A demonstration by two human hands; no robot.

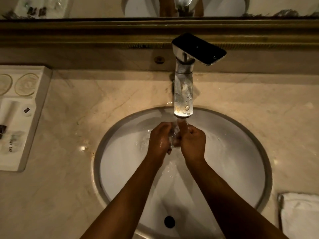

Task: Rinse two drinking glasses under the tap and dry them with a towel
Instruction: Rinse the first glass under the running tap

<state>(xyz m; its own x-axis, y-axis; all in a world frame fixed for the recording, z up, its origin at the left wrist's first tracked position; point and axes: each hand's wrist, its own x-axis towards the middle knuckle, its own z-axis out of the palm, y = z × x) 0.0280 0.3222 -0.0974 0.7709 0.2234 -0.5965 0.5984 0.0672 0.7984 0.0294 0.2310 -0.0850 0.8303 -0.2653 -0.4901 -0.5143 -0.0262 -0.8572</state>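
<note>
Sink [241, 169] set in tabletop [77, 187]; tap [183, 94] behind it, tray [25, 118] left, towel [300, 214] right, hands over sink.

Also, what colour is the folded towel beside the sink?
White; the towel shows in the head view, lower right.

Both hands, left [159, 138] and right [192, 142], wet, cupped together.
</note>
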